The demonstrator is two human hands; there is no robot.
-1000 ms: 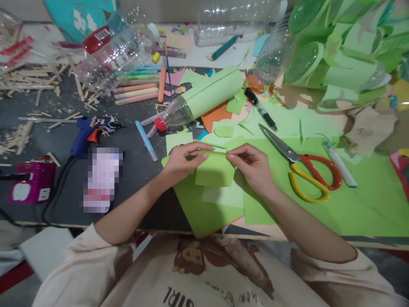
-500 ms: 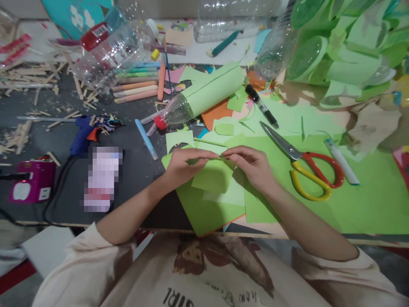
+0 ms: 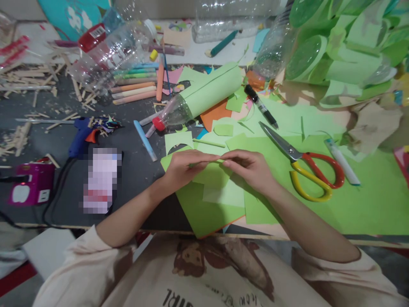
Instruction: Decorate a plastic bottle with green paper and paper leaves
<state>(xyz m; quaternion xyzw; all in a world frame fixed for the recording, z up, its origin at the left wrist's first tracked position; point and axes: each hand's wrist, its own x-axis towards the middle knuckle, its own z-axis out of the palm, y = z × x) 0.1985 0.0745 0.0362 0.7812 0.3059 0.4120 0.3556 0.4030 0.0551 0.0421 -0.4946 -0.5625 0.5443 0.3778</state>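
Observation:
Over the middle of the green sheets, my left hand (image 3: 183, 167) and my right hand (image 3: 251, 168) meet fingertip to fingertip. Both pinch the far edge of a small piece of green paper (image 3: 212, 174), thumbs below and fingers above. Part of its edge is hidden by the fingers. Beneath it lie a pale green piece of paper (image 3: 217, 191) and a larger green sheet (image 3: 198, 213). Just beyond my hands is a thin rolled green paper strip (image 3: 209, 143). Scissors (image 3: 295, 155) with red and yellow handles rest to the right of my right hand.
A clear bottle wrapped in green paper (image 3: 212, 91) lies behind my hands, near a black marker (image 3: 262, 106). Leftward are a blue glue gun (image 3: 78, 138), a phone (image 3: 101, 179), a purple box (image 3: 32, 183) and wood sticks (image 3: 28, 79). Green-paper-covered plastic pieces (image 3: 348, 55) crowd the back right.
The near edge of the small green paper has come up, so more of the pale green piece beneath shows. My right fingers have shifted slightly along the held edge.

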